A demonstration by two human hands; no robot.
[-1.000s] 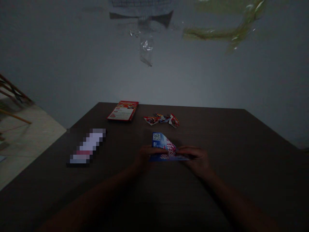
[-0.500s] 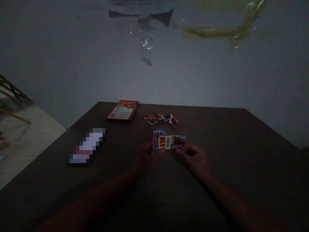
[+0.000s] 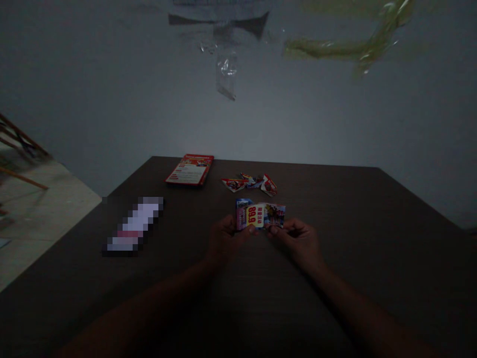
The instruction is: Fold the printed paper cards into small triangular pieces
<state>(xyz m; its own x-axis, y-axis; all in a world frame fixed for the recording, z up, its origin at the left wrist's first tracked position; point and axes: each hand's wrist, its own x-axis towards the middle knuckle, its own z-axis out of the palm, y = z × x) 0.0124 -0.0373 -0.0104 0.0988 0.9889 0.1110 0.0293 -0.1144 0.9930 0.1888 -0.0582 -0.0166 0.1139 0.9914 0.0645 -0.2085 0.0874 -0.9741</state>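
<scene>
Both my hands hold a folded colourful printed leaflet [image 3: 260, 216] upright just above the dark table [image 3: 372, 238]. It shows red digits on a yellow patch. My left hand [image 3: 224, 238] pinches its left lower edge, fingers closed. My right hand [image 3: 296, 241] pinches its right lower edge, fingers closed too. The scene is very dim.
Behind the leaflet lie small folded paper pieces [image 3: 250, 183]. A red and white flyer [image 3: 190, 170] lies at the back left. A blurred rectangular object [image 3: 133, 226] sits on the left. Wooden rods [image 3: 18, 159] show at the far left. The pale wall carries tape and plastic scraps [image 3: 226, 74].
The leaflet lay flat as a blue triangle under my fingers; it has been folded over and lifted, showing a side with red digits. My hands drew slightly closer together.
</scene>
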